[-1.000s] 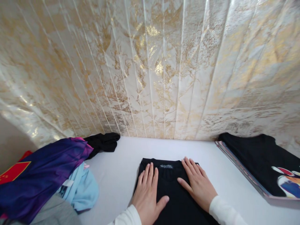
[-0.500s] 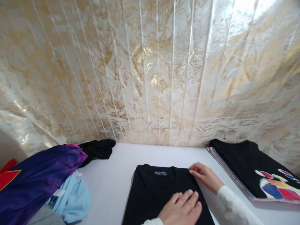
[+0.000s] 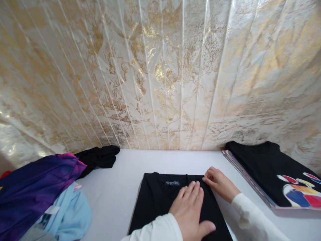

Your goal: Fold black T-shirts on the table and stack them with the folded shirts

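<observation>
Gold-veined white panelling [image 3: 160, 77] is seen behind a plain white desk [image 3: 125, 187]. At the near middle of the desk a folded black shirt [image 3: 152, 204] is laid flat, its neck label [image 3: 172, 183] turned toward the wall. The left hand [image 3: 190, 211] is pressed palm down on the shirt's right half, fingers straight and spread, clasping nothing. The right hand [image 3: 219, 183] is curled at the shirt's top right corner, just beyond the left hand's fingertips; its fingers are bent onto the cloth edge, though whether the cloth is pinched cannot be told. White sleeves [image 3: 253, 217] are worn on both arms. Right of the right hand, apart from it, a stack of folded garments [image 3: 263, 167] is topped by a black shirt with a colourful print. Left of both hands a loose heap is piled: purple cloth [image 3: 37, 187], light blue cloth [image 3: 67, 214] and a black piece [image 3: 99, 157].
</observation>
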The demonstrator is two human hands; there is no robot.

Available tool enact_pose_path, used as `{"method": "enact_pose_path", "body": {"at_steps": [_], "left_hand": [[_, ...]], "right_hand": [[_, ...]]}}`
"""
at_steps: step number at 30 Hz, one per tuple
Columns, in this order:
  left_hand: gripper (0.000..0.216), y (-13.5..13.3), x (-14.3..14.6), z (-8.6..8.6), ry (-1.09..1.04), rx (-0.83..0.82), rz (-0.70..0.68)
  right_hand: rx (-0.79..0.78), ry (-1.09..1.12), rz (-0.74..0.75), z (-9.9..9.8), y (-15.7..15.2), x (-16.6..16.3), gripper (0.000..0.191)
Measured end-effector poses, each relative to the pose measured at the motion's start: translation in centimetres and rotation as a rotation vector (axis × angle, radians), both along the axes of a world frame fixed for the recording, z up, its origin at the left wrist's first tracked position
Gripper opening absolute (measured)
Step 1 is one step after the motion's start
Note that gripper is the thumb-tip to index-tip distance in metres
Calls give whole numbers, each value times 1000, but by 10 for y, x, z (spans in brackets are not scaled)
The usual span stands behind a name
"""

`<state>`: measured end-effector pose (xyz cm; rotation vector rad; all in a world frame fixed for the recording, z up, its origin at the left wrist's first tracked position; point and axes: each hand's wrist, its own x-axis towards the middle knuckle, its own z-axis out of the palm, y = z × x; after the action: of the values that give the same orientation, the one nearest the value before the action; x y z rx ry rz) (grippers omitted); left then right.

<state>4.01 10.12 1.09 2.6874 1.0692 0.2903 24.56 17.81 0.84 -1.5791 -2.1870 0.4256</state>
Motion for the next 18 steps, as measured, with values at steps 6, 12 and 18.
{"method": "enact_pose_path", "body": {"at_steps": [6,12,18], "left_hand": [[77,14,-13,22,-10,-119,135],[62,8,-59,29,42,50,226],[57,6,-121,20,50,124,422]], "right_hand": [[83,-55,-33,2,-3,-2,19],[245,-56,-9,12,-34,-22,33],[335,-195,77,-21,-69,-60,59]]}}
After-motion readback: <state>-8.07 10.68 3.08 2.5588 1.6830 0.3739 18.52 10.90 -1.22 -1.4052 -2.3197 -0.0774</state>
